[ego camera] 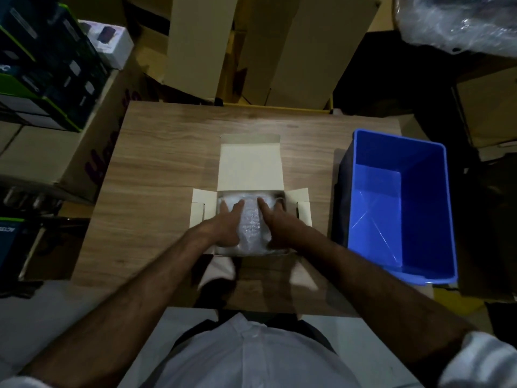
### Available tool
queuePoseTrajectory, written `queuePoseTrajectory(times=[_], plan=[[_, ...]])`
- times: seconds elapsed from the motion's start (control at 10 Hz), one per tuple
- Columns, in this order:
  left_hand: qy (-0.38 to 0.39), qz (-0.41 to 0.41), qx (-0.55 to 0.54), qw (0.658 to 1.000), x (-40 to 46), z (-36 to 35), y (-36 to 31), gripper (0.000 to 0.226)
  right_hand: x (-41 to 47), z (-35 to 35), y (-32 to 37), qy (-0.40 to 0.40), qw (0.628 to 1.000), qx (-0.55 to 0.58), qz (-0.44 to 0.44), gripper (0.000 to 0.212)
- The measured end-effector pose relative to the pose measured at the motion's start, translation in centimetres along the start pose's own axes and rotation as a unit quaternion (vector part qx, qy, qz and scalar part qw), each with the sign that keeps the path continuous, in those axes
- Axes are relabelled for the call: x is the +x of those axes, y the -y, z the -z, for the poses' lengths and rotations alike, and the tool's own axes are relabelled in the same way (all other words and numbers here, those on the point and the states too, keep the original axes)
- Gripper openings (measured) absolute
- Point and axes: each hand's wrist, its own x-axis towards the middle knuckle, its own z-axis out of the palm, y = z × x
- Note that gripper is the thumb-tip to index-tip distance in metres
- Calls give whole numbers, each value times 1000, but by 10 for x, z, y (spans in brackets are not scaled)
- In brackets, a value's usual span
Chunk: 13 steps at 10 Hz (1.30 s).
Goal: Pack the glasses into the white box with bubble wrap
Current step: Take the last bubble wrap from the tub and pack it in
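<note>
The white box (249,166) lies open in the middle of the wooden table, its lid folded away from me and its side flaps spread. Bubble wrap (251,222) fills the inside; the glasses themselves are hidden under it. My left hand (226,224) rests flat on the wrap's left half, fingers spread. My right hand (275,224) presses on the right half, fingers extended toward the far wall of the box. A strip of wrap shows between the two hands.
An empty blue plastic bin (397,203) stands at the table's right edge. Cardboard cartons (268,46) crowd behind the table (156,152), stacked product boxes (47,65) sit to the left, and a bubble wrap roll (458,21) is at top right.
</note>
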Motion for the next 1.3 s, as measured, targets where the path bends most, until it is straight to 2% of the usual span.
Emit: queuePoseTrajectory(times=[0.1, 0.2, 0.4, 0.6, 0.7, 0.8, 0.9, 1.0, 1.1, 1.2, 1.3], plan=[[-18, -5, -40, 999, 11, -4, 5, 118, 7, -9, -1, -16, 999, 30, -10, 116], [-39, -2, -61, 997, 11, -14, 0, 116, 6, -22, 5, -73, 996, 46, -23, 110], [-93, -26, -72, 993, 8, -18, -6, 120, 5, -23, 9, -83, 994, 58, -37, 114], [-161, -20, -105, 981, -7, -38, -10, 91, -5, -16, 8, -83, 996, 37, -19, 112], [-171, -4, -89, 981, -8, -49, -14, 93, -19, -11, 13, -110, 994, 1, -24, 106], [-148, 5, -75, 986, -9, -46, -16, 109, -28, -16, 12, -162, 986, 19, -33, 96], [-152, -26, -57, 986, -20, -34, -11, 108, -31, -23, 9, -222, 973, 34, -43, 84], [-242, -120, -4, 963, -34, -27, -9, 82, -35, -21, 9, -288, 956, 45, -44, 69], [-318, -168, 54, 932, -35, -23, -3, 74, -43, -19, 12, -328, 942, 38, -60, 68], [-345, -135, 71, 926, -32, -21, 8, 71, -52, -23, 12, -295, 948, 66, -104, 74], [-342, -66, 53, 936, -31, -22, 26, 66, -53, -27, 11, -288, 938, 120, -149, 70]])
